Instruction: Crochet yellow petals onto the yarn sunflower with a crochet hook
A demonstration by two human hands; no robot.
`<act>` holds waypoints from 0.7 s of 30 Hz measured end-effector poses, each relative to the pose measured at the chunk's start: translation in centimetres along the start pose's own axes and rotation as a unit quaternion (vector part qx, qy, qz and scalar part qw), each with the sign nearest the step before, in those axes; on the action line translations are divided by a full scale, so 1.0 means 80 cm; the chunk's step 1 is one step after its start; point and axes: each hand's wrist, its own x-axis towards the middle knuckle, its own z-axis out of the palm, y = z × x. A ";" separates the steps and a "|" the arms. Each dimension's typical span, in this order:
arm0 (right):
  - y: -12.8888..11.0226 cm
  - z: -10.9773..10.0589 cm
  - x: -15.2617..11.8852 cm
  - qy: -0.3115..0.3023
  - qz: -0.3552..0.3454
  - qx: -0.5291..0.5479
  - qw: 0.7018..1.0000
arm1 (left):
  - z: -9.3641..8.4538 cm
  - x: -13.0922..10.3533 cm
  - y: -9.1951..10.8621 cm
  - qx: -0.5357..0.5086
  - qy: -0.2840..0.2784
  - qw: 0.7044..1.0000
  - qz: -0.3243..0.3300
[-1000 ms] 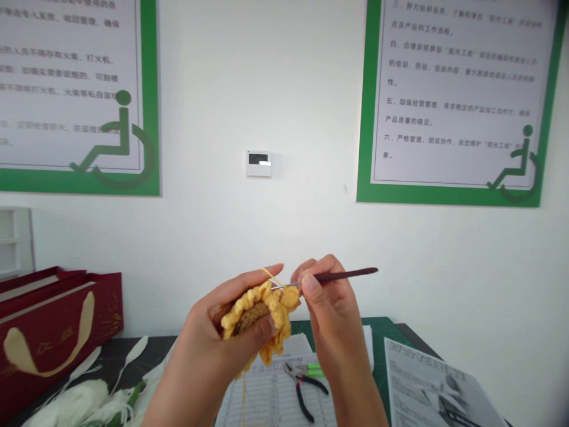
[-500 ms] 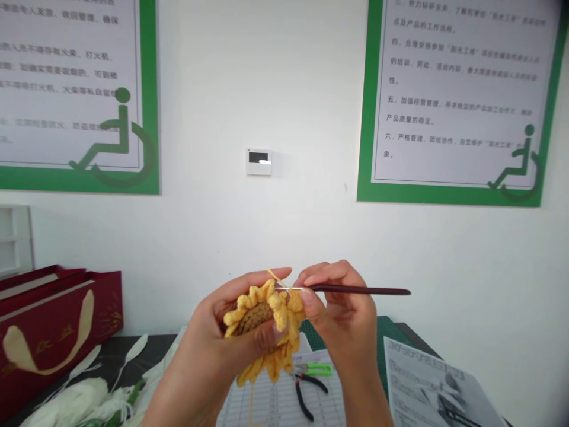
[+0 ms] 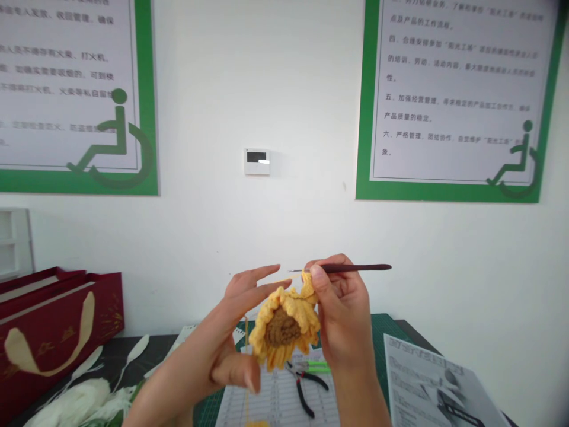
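A crocheted sunflower (image 3: 306,311) with yellow petals and a brown centre hangs below my right hand (image 3: 344,302). That hand is closed, pinching the flower's top petal together with a crochet hook (image 3: 358,268). The hook lies nearly level, its dark handle to the right and thin metal tip to the left. My left hand (image 3: 231,332) is beside the flower with fingers stretched out and thumb apart. A strand of yellow yarn (image 3: 284,280) runs from the petal across its fingers, and more yarn hangs down near the thumb.
Below lie black-handled pliers (image 3: 304,394) and green snips (image 3: 317,366) on a printed sheet (image 3: 275,397), over a green cutting mat (image 3: 384,326). A manual page (image 3: 427,379) is at right. White yarn (image 3: 75,403) and a red gift bag (image 3: 57,332) are at left.
My left hand has let go of the sunflower and its fingers have spread. The right hand has moved slightly up and left with the hook, and the flower now hangs from it.
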 end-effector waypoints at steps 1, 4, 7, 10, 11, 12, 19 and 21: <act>0.002 -0.002 0.002 0.005 0.003 0.001 1.000 | -0.005 0.001 -0.003 0.027 -0.011 1.000 0.010; 0.007 -0.006 0.007 0.011 0.002 0.005 1.000 | -0.011 0.009 -0.007 0.110 0.018 0.993 0.040; 0.009 -0.008 0.009 0.002 -0.007 0.004 1.000 | 0.000 0.017 -0.011 0.163 0.153 0.972 0.071; 0.007 -0.009 0.010 -0.003 -0.016 0.003 1.000 | 0.012 0.020 -0.015 0.147 0.227 0.960 0.075; 0.005 -0.009 0.010 -0.002 -0.019 0.002 1.000 | 0.014 0.020 -0.015 0.125 0.234 0.962 0.069; 0.003 -0.009 0.009 0.001 -0.022 -0.001 1.000 | 0.016 0.019 -0.015 0.095 0.234 0.966 0.059; 0.001 -0.009 0.012 -0.008 -0.017 -0.015 1.000 | 0.024 0.022 -0.010 -0.167 0.189 0.966 -0.051; 0.003 -0.012 0.015 -0.011 -0.012 -0.003 1.000 | 0.020 0.022 -0.011 -0.200 0.198 0.958 -0.062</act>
